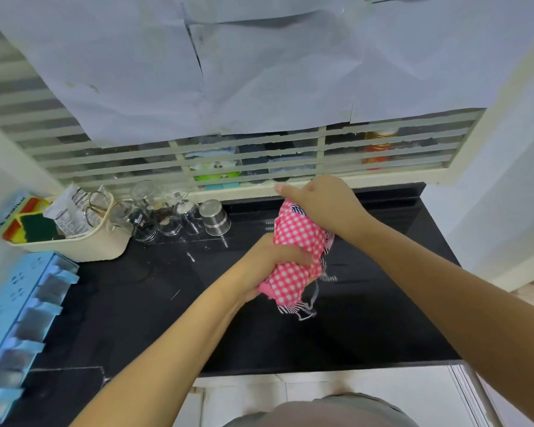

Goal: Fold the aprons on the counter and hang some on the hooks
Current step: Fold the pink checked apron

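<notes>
1. Two bare hands hold one bunched apron of pink-and-white checked cloth with black-and-white striped trim, which hangs in the air just above the middle of the glossy black stone counter.
2. Left hand: fingers curled round the lower half of the bundle, squeezing it narrow.
3. Right hand: closed over the top end of the bundle, towards the back edge of the counter, with the thumb sticking out to the left.
4. Thin ties and striped trim dangle from the bottom of the bundle, above the counter.
5. The step in hand looks like opening the cloth out for folding. It would go best if each hand found a top corner or the neck loop and let the rest drop, and the apron were then laid flat on the bare front-centre of the counter.
6. The ties need watching: they should be tucked inside the fold so they cannot snag.
7. The cloth should stay away from the counter's back-left, where upturned clear drinking glasses and a small steel cup stand close together beside a cream plastic caddy.
8. No hooks can be made out with certainty.
</notes>
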Demonstrator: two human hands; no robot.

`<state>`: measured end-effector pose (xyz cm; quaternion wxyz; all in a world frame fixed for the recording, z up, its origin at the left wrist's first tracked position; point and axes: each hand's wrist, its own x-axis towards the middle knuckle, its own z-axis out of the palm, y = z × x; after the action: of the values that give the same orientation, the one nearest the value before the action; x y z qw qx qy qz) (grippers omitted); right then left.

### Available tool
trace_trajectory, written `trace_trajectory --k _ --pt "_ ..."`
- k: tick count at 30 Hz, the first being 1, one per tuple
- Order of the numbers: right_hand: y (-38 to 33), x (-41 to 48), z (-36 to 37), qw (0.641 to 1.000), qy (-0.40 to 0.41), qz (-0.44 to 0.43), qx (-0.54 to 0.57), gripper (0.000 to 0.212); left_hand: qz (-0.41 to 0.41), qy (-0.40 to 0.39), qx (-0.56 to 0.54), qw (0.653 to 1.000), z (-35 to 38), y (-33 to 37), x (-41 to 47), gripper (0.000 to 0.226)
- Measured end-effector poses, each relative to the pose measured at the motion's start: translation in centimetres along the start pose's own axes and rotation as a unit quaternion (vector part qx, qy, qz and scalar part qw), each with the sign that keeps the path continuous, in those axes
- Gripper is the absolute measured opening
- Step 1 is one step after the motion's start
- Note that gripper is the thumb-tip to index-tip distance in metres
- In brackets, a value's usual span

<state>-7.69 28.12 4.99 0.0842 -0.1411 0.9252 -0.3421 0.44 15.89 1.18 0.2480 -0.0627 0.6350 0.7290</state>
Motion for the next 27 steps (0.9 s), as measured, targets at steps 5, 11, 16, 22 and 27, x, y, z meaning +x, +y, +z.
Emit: trace_trajectory --k 5,11,16,22,27 --pt "-0.4 -0.3 -0.4 0.99 -0.096 -0.038 0.094 0.072 -0.031 -0.023 -0.218 0.975 -0.3 0.5 -0.5 0.059" --pt "0.6 -1.1 0.3 0.95 -0.173 -0.05 0.256 0.054 -0.109 -0.143 -0.176 0.968 -2.3 0.7 -0.8 0.068" --pt "0.8 0.1 0.3 0.973 -0.12 -0.041 0.193 0.021 -0.051 -0.095 -0.147 0.983 -2.0 0.8 -0.7 0.089" --pt "1.7 0.3 0.5 0.93 -0.16 -0.038 0.33 0.053 -0.003 0.019 -0.074 0.997 -1.1 1.0 -0.9 0.046" --pt "4.0 -1.9 2.3 0.837 -0.345 0.046 0.421 0.04 0.023 0.123 -0.135 0.983 -2.9 1.6 -0.7 0.046"
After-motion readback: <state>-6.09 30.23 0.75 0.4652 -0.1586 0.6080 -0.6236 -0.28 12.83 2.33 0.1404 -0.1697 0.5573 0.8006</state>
